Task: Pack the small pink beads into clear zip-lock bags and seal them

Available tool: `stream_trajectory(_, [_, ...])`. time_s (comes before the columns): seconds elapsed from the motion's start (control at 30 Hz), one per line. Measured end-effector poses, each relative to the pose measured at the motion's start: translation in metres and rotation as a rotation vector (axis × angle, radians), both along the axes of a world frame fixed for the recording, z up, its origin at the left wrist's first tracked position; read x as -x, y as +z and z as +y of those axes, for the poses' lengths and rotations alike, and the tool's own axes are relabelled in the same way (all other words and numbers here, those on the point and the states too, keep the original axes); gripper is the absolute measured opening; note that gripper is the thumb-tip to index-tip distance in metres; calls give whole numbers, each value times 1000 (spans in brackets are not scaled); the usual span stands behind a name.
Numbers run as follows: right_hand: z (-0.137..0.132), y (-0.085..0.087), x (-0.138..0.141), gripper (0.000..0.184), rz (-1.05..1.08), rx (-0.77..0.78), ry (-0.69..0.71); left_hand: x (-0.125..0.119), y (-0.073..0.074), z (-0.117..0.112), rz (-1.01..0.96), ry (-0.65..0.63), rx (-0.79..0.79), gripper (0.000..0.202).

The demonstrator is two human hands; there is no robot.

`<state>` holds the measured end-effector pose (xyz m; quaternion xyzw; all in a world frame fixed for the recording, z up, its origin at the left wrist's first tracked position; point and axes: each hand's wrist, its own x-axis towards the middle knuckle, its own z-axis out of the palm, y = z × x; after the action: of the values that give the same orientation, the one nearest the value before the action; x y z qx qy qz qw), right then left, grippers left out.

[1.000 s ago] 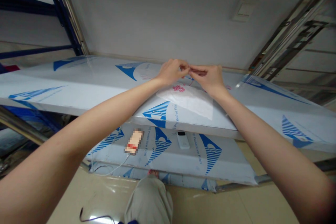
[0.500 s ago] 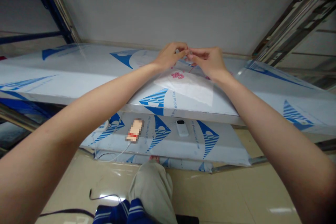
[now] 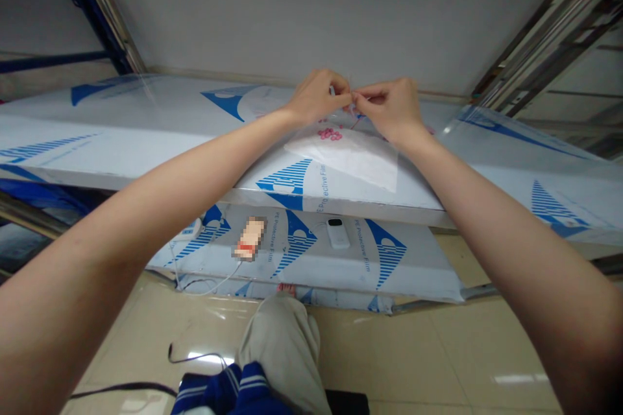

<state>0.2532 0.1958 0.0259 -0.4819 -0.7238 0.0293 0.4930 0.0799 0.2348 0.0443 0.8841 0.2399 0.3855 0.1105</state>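
My left hand [image 3: 321, 94] and my right hand [image 3: 392, 107] meet fingertip to fingertip above the upper shelf, each closed in a pinch. Something small and pale, perhaps see-through, is between them; its kind cannot be made out. Below the fingertips a short thin red line [image 3: 359, 123] shows, like a string. Under my hands lies a thin white sheet [image 3: 363, 165], partly see-through. A cluster of small pink, bead-like pieces [image 3: 329, 134] rests on it. A few more pink bits show near both wrists, partly hidden by my hands.
The film-covered upper shelf [image 3: 160, 136] runs against a grey wall [image 3: 292, 6]. On the lower ledge [image 3: 316, 272] lie a blurred-out phone-like item [image 3: 250, 238] with a white cable and a small white device [image 3: 338, 233]. Metal posts and rails stand at both sides.
My fingertips have drawn closer together and now nearly touch. My left hand has risen slightly, and the view has shifted a little. The pink pieces and sheet lie as before.
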Motion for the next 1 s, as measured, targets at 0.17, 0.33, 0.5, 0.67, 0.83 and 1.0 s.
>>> stream_trajectory(0.17, [8, 0, -5, 14, 87, -5, -104, 1, 2, -4, 0, 50, 55, 29])
stream_trajectory(0.33, [9, -2, -1, 19, 93, 28, -17, -1, -1, -3, -11, -47, 32, 29])
stream_trajectory(0.5, [10, -1, 0, 12, 121, 42, -83, -2, -2, -2, -8, -64, 9, 30])
stream_trajectory(0.67, [6, 7, 0, 16, 322, 77, -90, -1, -4, 11, -91, -46, -9, 14])
stream_trajectory(0.83, [-3, 14, 4, 22, 503, 123, -53, -3, -13, 25, -264, 100, 260, 31])
stream_trajectory(1.0, [-6, 15, 2, 18, 586, 160, 0, 3, -15, 25, -267, -59, 650, 39])
